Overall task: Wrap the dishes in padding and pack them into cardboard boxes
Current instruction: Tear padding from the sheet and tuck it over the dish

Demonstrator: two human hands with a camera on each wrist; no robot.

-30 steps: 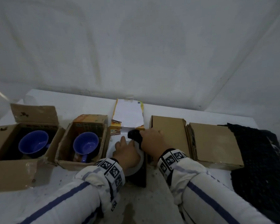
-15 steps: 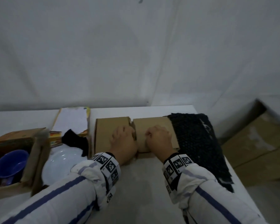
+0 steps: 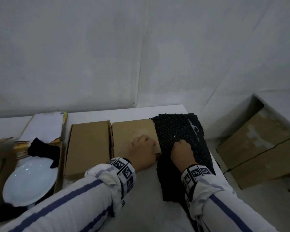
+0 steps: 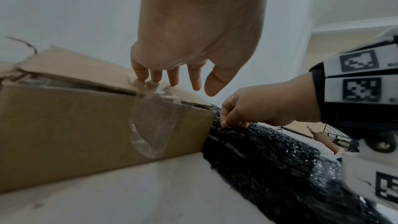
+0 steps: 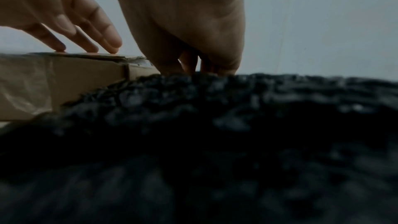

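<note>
Pinching hand: right hand (image 3: 181,150) has fingers curled down, nipping the top layer of the black bubble padding (image 3: 179,131); thumb contact cannot be told.
Steadying hand: left hand (image 3: 143,149) lies with straight, slightly spread fingertips (image 4: 156,78) pressing the lid of the taped cardboard box (image 3: 134,136).
Padding: probably light, limp and springy; best taken by an edge with both hands, since it will drape and drag.
Dish: white plate (image 3: 30,183) sits in an open box at the left, well apart; likely heavy, slick, breakable.
Room: bare tabletop (image 3: 141,206) nearest the person; table edge (image 3: 213,158) just beside the padding.
</note>
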